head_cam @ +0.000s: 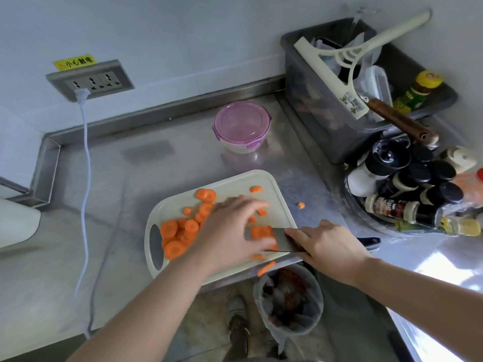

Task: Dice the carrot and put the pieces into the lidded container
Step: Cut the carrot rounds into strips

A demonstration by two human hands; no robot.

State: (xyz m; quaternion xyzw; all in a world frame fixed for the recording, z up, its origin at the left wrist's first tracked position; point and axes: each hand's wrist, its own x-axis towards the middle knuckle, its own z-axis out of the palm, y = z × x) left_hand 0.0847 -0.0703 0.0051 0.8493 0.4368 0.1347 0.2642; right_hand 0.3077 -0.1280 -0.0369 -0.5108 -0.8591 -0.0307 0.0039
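A cream cutting board (277, 184) lies on the steel counter. A pile of carrot slices (180, 228) covers its left part, with small carrot pieces (256, 189) scattered on the right. My left hand (232, 231) rests over the board, fingers spread, touching a stack of carrot pieces (261, 231). My right hand (326, 246) grips a knife (282, 244) whose blade lies against that stack. The round container with a pink lid (241, 126) stands shut behind the board.
A grey bin (326, 113) with tools stands at the back right, and a rack of spice bottles (407, 189) sits beside it. A white cable (85, 178) hangs from a wall socket. A lined waste bucket (287, 299) stands below the counter edge. One carrot piece (301, 205) lies off the board.
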